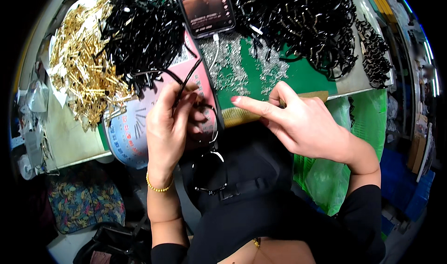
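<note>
My left hand is closed round thin black straps, whose ends stick up past the fingers. Below its fingers hangs a thin dark loop with shiny metal bits, against my black clothing; whether it belongs to the same straps I cannot tell. My right hand is beside it, over the table's front edge. Its index finger stretches left and its thumb stands apart below, with nothing visible between them. Beyond that hand, small silver metal pieces lie scattered on a green mat.
Gold metal strips are heaped at the left. Black straps form a left pile and a right pile. Between them stands a phone with a white cable. A green plastic bag hangs at the right front edge.
</note>
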Demonstrator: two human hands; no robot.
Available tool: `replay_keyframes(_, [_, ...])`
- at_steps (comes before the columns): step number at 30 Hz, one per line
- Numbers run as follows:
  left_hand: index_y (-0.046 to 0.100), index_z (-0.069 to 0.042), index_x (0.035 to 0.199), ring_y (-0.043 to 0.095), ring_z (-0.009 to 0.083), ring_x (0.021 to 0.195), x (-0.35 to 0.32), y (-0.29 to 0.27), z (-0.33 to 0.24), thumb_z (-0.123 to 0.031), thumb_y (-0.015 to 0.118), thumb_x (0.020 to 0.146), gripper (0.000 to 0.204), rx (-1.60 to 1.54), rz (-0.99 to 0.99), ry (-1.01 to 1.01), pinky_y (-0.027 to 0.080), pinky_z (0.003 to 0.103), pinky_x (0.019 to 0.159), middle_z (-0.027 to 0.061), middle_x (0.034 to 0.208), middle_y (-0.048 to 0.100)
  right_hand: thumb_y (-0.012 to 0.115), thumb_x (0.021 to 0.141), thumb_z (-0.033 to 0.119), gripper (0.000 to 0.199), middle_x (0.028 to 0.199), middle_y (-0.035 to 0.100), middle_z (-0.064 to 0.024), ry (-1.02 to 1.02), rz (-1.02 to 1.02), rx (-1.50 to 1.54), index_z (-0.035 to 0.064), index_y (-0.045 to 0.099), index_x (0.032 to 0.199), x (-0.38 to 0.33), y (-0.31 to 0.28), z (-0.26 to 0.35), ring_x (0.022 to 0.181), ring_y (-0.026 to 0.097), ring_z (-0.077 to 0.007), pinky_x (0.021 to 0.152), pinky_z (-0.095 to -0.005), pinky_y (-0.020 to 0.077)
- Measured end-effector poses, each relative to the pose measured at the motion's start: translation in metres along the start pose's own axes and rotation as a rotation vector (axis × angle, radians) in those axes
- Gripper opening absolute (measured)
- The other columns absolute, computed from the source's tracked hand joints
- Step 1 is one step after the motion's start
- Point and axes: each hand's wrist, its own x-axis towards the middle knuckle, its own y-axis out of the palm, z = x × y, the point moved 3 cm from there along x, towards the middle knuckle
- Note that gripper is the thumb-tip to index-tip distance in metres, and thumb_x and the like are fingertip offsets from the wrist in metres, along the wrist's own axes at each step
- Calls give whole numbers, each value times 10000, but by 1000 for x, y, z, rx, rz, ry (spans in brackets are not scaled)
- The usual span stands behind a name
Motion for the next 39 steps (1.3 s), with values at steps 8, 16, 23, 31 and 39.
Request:
replay_keyframes(8, [604,9,1196,687,75,752,-3,-2,2,-20,535,1037,176,-55,-58,77,536,196,560,67,997,704,615,837,63,627,983,552,-172,-171,87,-154,256,543,1430,31,14,14,666,668,-301,511,-393,521])
replay_keyframes(16, [633,22,1117,688,98,710,-4,1,2,18,556,1008,134,65,-61,99,519,212,547,78,942,693,612,825,59,598,977,550,-177,-145,140,-134,221,570,1399,37,14,9,679,663,-297,540,-394,530])
replay_keyframes(23, [634,48,1017,672,301,758,-7,5,2,167,570,803,253,318,-104,144,540,349,686,158,909,658,616,814,65,574,991,567,-179,-162,114,-150,179,590,1376,38,18,8,679,661,-297,546,-390,536])
replay_keyframes(31, [620,22,1023,648,266,674,-10,5,7,148,592,829,233,547,-173,314,514,340,610,126,833,638,634,827,59,606,947,539,-127,-135,132,-157,254,575,1397,40,18,10,705,654,-262,520,-370,513])
replay_keyframes(39, [632,-8,1140,575,56,566,-5,6,3,35,586,988,164,139,-168,153,486,225,504,40,840,671,660,825,56,638,902,511,-100,-123,13,-188,294,569,1410,48,21,14,720,644,-252,515,-367,521])
